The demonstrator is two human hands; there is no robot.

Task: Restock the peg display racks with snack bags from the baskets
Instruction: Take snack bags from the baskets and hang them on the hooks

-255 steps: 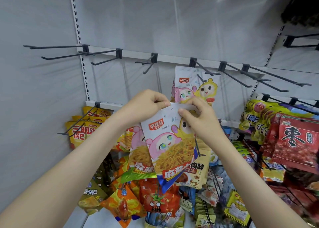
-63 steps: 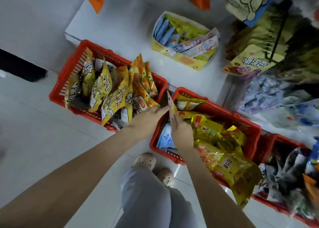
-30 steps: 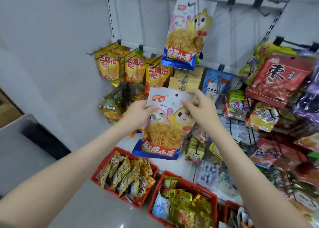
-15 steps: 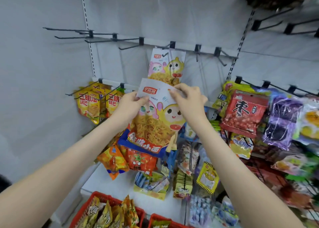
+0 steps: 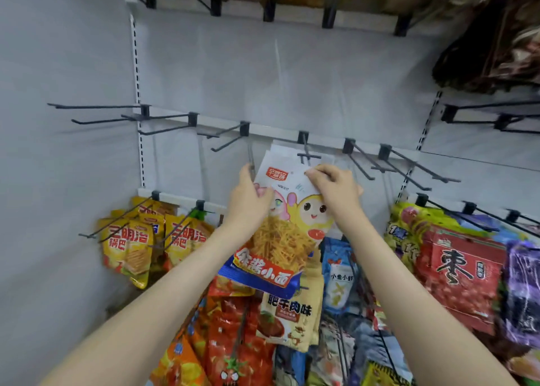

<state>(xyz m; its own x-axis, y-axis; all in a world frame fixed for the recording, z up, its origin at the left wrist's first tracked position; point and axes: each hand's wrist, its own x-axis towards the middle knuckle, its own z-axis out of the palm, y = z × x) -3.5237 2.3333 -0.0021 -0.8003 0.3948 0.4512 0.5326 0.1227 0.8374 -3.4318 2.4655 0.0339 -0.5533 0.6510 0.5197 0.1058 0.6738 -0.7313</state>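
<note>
pinching snack bag (image 5: pixel 280 239) — "小面" in white

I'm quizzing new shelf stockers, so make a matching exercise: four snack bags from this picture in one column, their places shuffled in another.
1 noodle bag
2 red date bag
3 yellow crisp bags
4 blue fish bag

A lower left
B held by left hand and right hand
C on the right
D beside the right forearm

Pairs: 1-B, 2-C, 3-A, 4-D
</note>
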